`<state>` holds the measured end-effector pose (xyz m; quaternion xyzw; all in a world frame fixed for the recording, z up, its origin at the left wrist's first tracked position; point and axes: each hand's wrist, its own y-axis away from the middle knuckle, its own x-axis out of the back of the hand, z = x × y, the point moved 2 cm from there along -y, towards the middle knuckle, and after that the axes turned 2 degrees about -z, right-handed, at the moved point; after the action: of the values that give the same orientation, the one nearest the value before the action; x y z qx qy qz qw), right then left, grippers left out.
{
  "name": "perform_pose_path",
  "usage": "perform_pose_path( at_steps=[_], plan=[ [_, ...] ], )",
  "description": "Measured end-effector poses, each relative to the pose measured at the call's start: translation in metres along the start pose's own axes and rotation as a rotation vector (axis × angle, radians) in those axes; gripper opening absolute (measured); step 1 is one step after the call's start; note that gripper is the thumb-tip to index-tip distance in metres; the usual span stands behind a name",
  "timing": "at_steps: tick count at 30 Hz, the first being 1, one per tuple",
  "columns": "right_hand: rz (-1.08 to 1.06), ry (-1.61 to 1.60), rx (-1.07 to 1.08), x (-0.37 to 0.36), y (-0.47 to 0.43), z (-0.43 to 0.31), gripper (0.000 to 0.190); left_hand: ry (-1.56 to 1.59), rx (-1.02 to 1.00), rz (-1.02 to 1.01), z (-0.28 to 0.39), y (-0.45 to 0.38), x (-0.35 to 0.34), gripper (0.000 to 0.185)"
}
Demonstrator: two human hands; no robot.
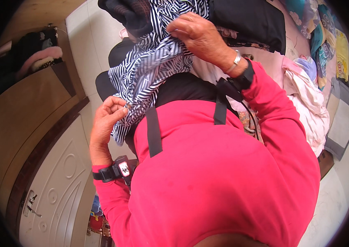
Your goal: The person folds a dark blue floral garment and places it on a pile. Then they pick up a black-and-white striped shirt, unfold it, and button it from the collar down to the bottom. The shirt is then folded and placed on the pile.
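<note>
A black-and-white striped garment (149, 66) lies bunched across my lap and knees. Between thumb and fingers my left hand (109, 115) pinches its near edge, at a small round thing that looks like a button (129, 106). Higher up, my right hand (197, 35) has curled fingers over the far part of the cloth. Thumb and fingertips come together there, but whether they grip the fabric I cannot tell. The middle of the garment is blurred. Black trousers (186, 89) show beneath it.
Folded black cloth (248, 23) lies on the pink bed cover (296, 34) ahead to the right. Crumpled pale pink clothing (308, 108) is at my right side. A wooden cabinet (29, 108) with clothes and a white door (60, 179) stand at left. Floor tiles (84, 46) show between.
</note>
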<state>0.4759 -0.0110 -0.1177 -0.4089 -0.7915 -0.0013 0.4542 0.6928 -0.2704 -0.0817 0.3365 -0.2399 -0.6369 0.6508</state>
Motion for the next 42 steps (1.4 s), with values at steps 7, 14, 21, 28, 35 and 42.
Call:
perform_pose_path(
  at_steps=[7, 14, 21, 28, 35, 42],
  plan=[
    [-0.193, -0.425, -0.038, -0.011, 0.014, -0.027, 0.006, -0.282, 0.006, 0.073, 0.011, -0.006, -0.002, 0.021],
    [-0.488, -0.432, 0.008, -0.021, 0.039, -0.047, 0.020, -0.703, -0.422, 0.313, 0.050, -0.046, -0.030, 0.030],
    [-0.496, -0.335, -0.007, -0.034, 0.039, -0.044, 0.018, -0.587, -0.378, 0.250, 0.048, -0.088, -0.038, 0.021],
    [-0.455, -0.284, 0.196, -0.036, 0.035, -0.050, 0.015, 0.130, -0.184, 0.129, 0.035, -0.087, -0.027, 0.011],
    [-0.471, -0.265, 0.175, -0.026, 0.035, -0.046, 0.010, 0.072, -0.209, -0.002, 0.046, -0.081, -0.043, 0.015],
    [-0.348, -0.534, 0.013, 0.015, 0.019, -0.072, 0.012, 0.179, -0.300, 0.092, 0.049, -0.070, -0.042, 0.008]
  ],
)
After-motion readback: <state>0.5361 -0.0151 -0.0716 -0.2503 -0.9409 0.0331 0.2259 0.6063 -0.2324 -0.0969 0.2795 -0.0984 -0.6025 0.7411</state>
